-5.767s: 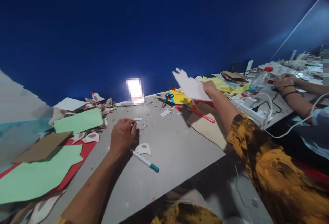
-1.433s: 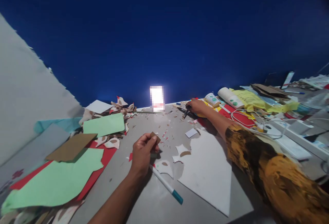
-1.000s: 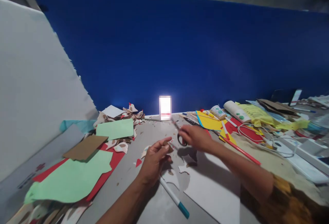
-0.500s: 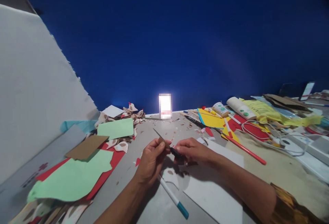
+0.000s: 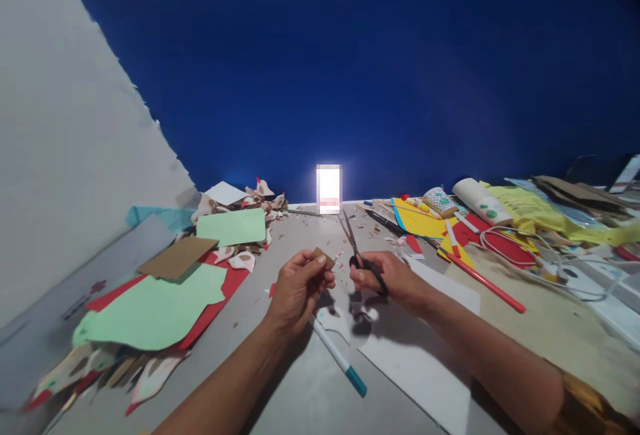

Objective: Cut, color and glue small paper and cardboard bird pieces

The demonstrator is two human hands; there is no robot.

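Observation:
My left hand (image 5: 299, 286) pinches a small brown paper piece (image 5: 324, 258) above the grey table (image 5: 295, 395). My right hand (image 5: 387, 278) grips black-handled scissors (image 5: 356, 249) with the blades pointing up and away, slightly parted, just right of the brown piece. Under my hands lie a white marker with a teal cap (image 5: 339, 357), small white cut-outs (image 5: 336, 319) and a large white sheet (image 5: 425, 362).
Green (image 5: 153, 308), red and brown paper sheets are piled at the left, with scraps near the blue wall (image 5: 320, 75). Yellow paper (image 5: 417, 220), a red stick (image 5: 483, 280), a white cable (image 5: 520, 252) and a paper roll (image 5: 477, 199) crowd the right side. A white board (image 5: 60, 155) leans at left.
My right hand put the white sheet down, took the scissors from the back of the table and brought them beside the brown piece, which my left hand has picked up. The blades now point upward.

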